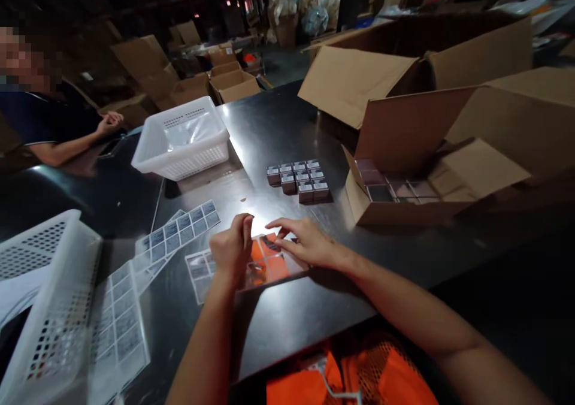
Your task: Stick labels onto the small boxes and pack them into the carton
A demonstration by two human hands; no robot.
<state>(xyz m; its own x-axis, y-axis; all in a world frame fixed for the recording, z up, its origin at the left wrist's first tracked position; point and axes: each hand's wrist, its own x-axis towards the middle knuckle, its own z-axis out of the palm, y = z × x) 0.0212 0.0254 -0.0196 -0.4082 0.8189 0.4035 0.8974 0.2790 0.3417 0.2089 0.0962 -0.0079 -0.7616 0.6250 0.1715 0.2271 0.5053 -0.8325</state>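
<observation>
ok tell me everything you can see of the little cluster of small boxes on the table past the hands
The cluster of small boxes sits on the dark, shiny table, beyond both hands and left of the open cardboard carton. About ten small cube-like boxes, dark-sided with pale printed labels on top, stand packed side by side in staggered rows, touching one another. They look like printed card. All appear closed and upright. Neither hand touches them; label print is too small to read.

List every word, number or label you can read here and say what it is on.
None can be read.
Label sheets: print too small and blurred.
Small boxes: top labels blurred.
Orange packet under the left hand and right hand: dark mark, unreadable.
</observation>
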